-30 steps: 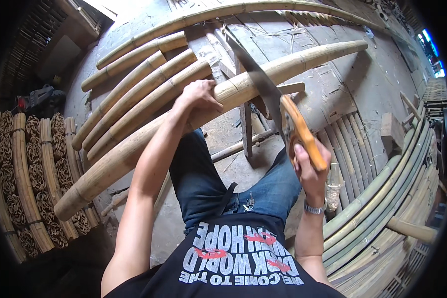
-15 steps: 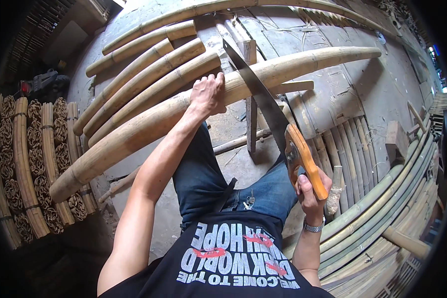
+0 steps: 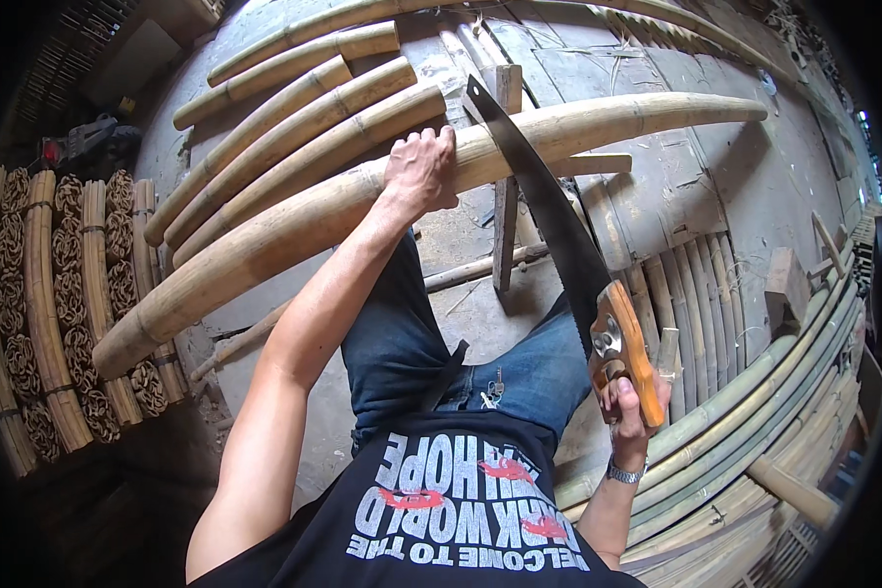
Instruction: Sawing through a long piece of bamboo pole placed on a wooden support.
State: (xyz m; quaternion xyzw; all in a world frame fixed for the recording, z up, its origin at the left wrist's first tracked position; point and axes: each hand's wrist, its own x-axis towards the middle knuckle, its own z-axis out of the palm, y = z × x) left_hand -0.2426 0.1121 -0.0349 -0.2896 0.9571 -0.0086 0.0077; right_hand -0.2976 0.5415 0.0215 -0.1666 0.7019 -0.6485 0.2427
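A long, thick bamboo pole (image 3: 265, 240) slants across in front of me, from lower left to upper right. My left hand (image 3: 421, 169) is closed over it near the middle, just left of a wooden post (image 3: 506, 211) that stands beneath the pole. In my right hand (image 3: 637, 407) is the orange wooden handle of a handsaw (image 3: 557, 211). Its dark blade lies across the pole to the right of my left hand, with the tip reaching past the far side. Whether the teeth have cut into the bamboo I cannot tell.
Several shorter bamboo lengths (image 3: 294, 162) lie beyond the pole. Tied bundles of bamboo strips (image 3: 54, 314) stand at the left. Long green bamboo poles (image 3: 715, 431) are piled at the right, near a wooden block (image 3: 786, 284). Split bamboo pieces (image 3: 691, 314) lie behind the saw handle.
My right hand has drawn the saw down and to the right, toward me, so less blade extends beyond the pole. My left hand keeps its grip on the bamboo. The view has shifted slightly.
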